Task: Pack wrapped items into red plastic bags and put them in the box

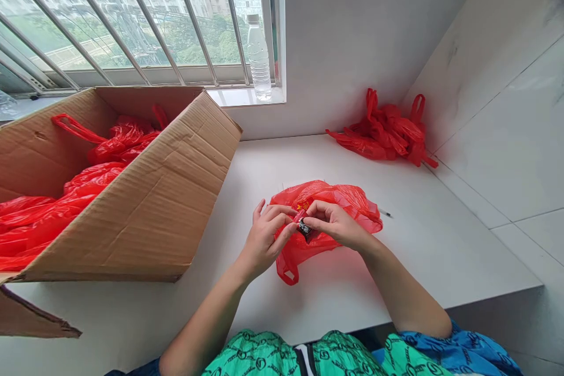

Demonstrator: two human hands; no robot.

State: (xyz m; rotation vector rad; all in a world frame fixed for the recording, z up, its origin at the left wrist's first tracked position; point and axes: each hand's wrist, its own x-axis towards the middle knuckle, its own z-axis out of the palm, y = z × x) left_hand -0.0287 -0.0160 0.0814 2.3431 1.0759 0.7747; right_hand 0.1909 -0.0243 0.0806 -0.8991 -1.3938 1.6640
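Note:
A red plastic bag [348, 202] lies on the white table [440, 247] in front of me. My left hand [264, 238] and my right hand [332, 223] meet at its near left side. Both pinch the bag's film with closed fingers. A small black object [304, 227] sits between the fingertips, partly wrapped in the red plastic. One bag handle [287, 273] hangs loose towards me.
A large open cardboard box [154, 200] full of red bags [66, 194] stands at the left. A pile of red bags [383, 129] lies at the back right against the wall. A clear water bottle [258, 59] stands on the window sill.

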